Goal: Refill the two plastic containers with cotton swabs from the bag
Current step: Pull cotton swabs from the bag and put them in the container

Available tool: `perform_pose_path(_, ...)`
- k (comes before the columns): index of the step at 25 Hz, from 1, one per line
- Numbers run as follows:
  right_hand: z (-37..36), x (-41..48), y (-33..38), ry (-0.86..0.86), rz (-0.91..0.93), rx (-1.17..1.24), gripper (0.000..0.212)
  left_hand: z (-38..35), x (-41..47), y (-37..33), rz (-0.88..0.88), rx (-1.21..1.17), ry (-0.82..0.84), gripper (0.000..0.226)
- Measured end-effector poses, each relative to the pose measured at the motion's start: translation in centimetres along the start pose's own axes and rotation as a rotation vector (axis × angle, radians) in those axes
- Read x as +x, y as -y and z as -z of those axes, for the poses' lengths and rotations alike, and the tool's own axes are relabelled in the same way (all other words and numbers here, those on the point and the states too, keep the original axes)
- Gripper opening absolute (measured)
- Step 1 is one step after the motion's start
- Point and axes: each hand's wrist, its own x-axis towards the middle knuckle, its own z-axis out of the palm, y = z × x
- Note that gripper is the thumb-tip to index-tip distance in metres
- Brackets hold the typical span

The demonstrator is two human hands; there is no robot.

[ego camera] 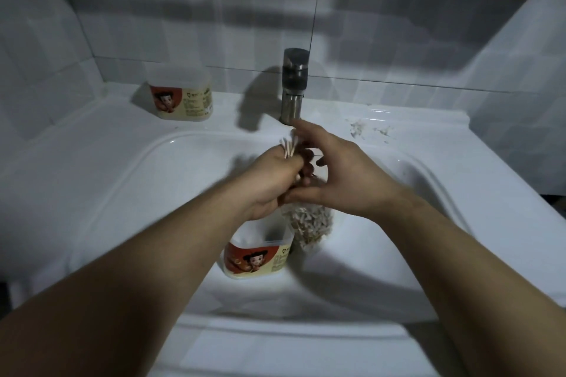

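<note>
My left hand is closed around a bunch of cotton swabs whose tips stick up past its knuckles. Close against it on the right, my right hand holds the top of a clear plastic bag of cotton swabs, which hangs down over the sink basin. Directly below my left hand stands an open plastic container with a red and cream cartoon label, inside the basin and touching the bag. A second, same-labelled container with its lid on stands on the ledge at the back left.
A steel faucet rises just behind my hands at the back of the white sink. Some crumbs or debris lie on the ledge to the faucet's right. White tiled walls close in behind and on both sides.
</note>
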Motion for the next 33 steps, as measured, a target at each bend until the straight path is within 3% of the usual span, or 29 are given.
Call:
perform_pose_path(3, 0.5, -0.4, 0.0, -0.051, -0.045, 0.076, 0.074, 0.6, 0.3, -0.7, 0.019, -0.14, -0.155, 0.019)
perform_pose_path(6, 0.4, -0.1, -0.5, -0.07, -0.106, -0.102, 0.034, 1.5, 0.7, -1.0, 0.013, -0.212, -0.231, 0.025)
perform_pose_path(8, 0.0, 0.0, -0.7, 0.018, -0.133, -0.207, 0.026, 1.7, 0.9, -1.0, -0.002, -0.226, -0.289, 0.031)
perform_pose_path(11, 0.0, 0.0, -0.5, 0.139, -0.148, -0.284, 0.029, 1.8, 1.2, -1.1, -0.058, -0.252, -0.351, 0.035)
perform_pose_path(15, 0.0, -0.1, 0.2, 0.218, -0.157, -0.377, 0.057, 2.5, 1.5, -0.8, -0.156, 0.037, -0.498, 0.038)
perform_pose_path(17, -0.2, -0.1, 0.2, 0.249, -0.156, -0.414, 0.06, 2.6, 1.5, -0.3, -0.12, 0.185, -0.476, 0.032)
perform_pose_path(21, -1.0, 0.0, 0.2, 0.229, -0.133, -0.462, 0.045, 2.7, 2.0, 1.4, 0.006, 0.395, -0.333, 0.013)
perform_pose_path(25, -1.2, 0.3, 0.1, 0.135, -0.108, -0.399, 0.025, 3.1, 2.4, 1.8, -0.005, 0.314, -0.345, 0.014)
perform_pose_path(33, -0.5, 0.2, -0.6, -0.062, -0.27, -0.092, 0.014, 3.2, 2.9, 2.3, -0.062, 0.354, -0.305, 0.008)
